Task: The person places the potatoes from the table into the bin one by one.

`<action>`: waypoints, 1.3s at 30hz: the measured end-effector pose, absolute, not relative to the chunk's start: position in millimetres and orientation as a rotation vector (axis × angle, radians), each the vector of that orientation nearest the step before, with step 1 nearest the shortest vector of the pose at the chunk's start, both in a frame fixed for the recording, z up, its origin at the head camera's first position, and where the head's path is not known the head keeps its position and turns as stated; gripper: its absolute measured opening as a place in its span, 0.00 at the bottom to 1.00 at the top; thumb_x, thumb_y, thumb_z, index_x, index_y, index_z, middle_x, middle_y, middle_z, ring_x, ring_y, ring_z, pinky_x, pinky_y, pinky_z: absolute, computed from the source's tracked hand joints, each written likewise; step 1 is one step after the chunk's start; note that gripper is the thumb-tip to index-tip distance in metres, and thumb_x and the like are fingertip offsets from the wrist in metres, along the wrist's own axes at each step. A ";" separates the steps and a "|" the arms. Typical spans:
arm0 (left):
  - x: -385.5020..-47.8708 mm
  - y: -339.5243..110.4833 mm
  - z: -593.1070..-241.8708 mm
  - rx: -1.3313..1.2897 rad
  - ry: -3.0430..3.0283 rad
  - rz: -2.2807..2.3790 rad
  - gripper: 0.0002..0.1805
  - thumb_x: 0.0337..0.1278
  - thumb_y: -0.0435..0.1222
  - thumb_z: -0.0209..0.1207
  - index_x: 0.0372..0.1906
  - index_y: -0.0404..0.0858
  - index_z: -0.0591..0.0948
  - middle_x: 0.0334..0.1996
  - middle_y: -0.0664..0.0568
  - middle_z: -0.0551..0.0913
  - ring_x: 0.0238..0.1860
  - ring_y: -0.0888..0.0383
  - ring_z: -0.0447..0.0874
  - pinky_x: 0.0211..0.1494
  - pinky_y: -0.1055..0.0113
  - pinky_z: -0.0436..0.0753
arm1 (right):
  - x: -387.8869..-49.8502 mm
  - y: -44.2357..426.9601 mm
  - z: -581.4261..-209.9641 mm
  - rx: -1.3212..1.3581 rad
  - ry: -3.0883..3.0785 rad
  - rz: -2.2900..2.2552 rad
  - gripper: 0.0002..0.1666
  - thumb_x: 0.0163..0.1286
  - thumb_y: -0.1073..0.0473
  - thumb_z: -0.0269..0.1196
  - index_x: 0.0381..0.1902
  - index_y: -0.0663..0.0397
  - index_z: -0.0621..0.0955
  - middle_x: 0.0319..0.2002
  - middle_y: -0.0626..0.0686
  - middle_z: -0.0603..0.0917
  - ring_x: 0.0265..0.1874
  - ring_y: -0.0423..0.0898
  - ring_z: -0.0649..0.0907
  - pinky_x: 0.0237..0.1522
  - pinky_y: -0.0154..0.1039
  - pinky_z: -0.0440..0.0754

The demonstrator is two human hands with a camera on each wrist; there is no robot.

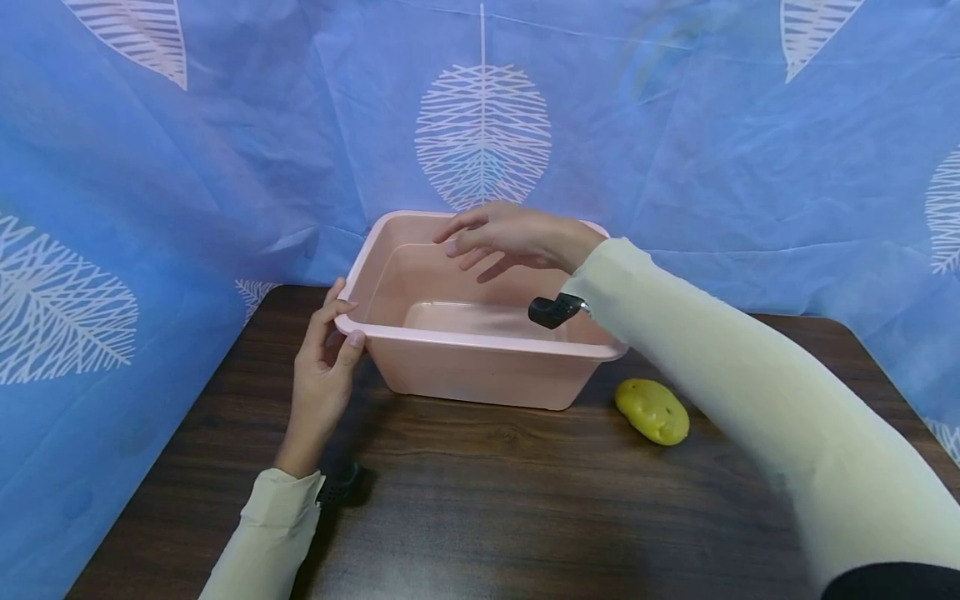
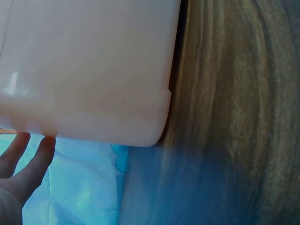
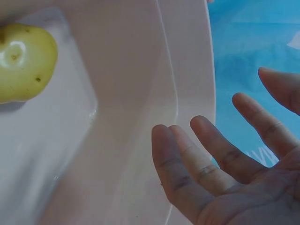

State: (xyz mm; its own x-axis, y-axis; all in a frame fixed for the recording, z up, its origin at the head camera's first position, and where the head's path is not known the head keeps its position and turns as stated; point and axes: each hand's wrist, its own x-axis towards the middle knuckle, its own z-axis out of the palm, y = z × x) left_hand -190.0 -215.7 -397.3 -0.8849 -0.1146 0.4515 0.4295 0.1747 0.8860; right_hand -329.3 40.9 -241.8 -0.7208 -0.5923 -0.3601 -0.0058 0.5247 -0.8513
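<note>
A pink basin (image 1: 480,367) stands on the table, and my left hand (image 1: 318,379) grips its near left corner, thumb on the near side and fingers along the left. In the left wrist view, fingertips of the left hand (image 2: 28,178) touch the basin wall (image 2: 93,84). My right hand (image 1: 517,237) hovers over the basin with fingers spread, holding nothing. Its wrist view shows the hand (image 3: 234,173) open beside a yellow potato (image 3: 26,63) lying on the basin's floor (image 3: 42,122). That potato is hidden in the head view.
Another yellow potato (image 1: 652,411) lies on the dark wooden table (image 1: 510,500), to the right of the basin and close to the right forearm. A blue cloth (image 1: 300,125) with white leaf patterns hangs behind the table and along its sides.
</note>
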 end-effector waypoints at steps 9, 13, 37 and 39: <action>-190.1 -214.6 -396.7 -0.297 -2.049 -1.733 0.22 0.76 0.31 0.57 0.70 0.36 0.72 0.82 0.69 0.60 0.81 0.52 0.63 0.71 0.51 0.76 | -323.2 60.0 -230.1 -0.481 2.083 -1.254 0.28 0.79 0.56 0.61 0.74 0.44 0.74 0.73 0.52 0.74 0.71 0.52 0.76 0.69 0.58 0.80; -190.9 -214.7 -396.8 -0.294 -2.061 -1.708 0.22 0.76 0.31 0.57 0.70 0.38 0.72 0.82 0.70 0.60 0.81 0.53 0.63 0.72 0.47 0.76 | -319.4 70.8 -226.8 -0.496 2.085 -1.253 0.28 0.80 0.57 0.59 0.76 0.45 0.73 0.73 0.53 0.73 0.71 0.53 0.76 0.71 0.59 0.78; -189.0 -214.1 -397.0 -0.249 -2.070 -1.673 0.21 0.76 0.31 0.58 0.69 0.38 0.74 0.81 0.71 0.61 0.81 0.55 0.64 0.72 0.52 0.77 | -280.4 125.3 -210.5 -0.583 2.180 -1.277 0.28 0.78 0.57 0.62 0.74 0.47 0.74 0.71 0.52 0.77 0.71 0.51 0.76 0.67 0.55 0.82; -189.1 -214.3 -397.4 -0.249 -2.071 -1.667 0.22 0.75 0.31 0.58 0.69 0.38 0.74 0.81 0.71 0.61 0.81 0.56 0.63 0.73 0.53 0.77 | -275.2 131.5 -207.8 -0.593 2.186 -1.277 0.28 0.78 0.56 0.62 0.74 0.48 0.74 0.72 0.52 0.76 0.71 0.52 0.76 0.67 0.54 0.83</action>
State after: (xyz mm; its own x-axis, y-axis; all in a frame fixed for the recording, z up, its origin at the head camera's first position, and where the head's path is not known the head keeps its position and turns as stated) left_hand -189.1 -214.3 -397.4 -0.8745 -0.1471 0.4622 0.4202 0.2463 0.8734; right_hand -275.2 131.5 -207.8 -0.7605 -0.6092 -0.2249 -0.1031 0.4552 -0.8844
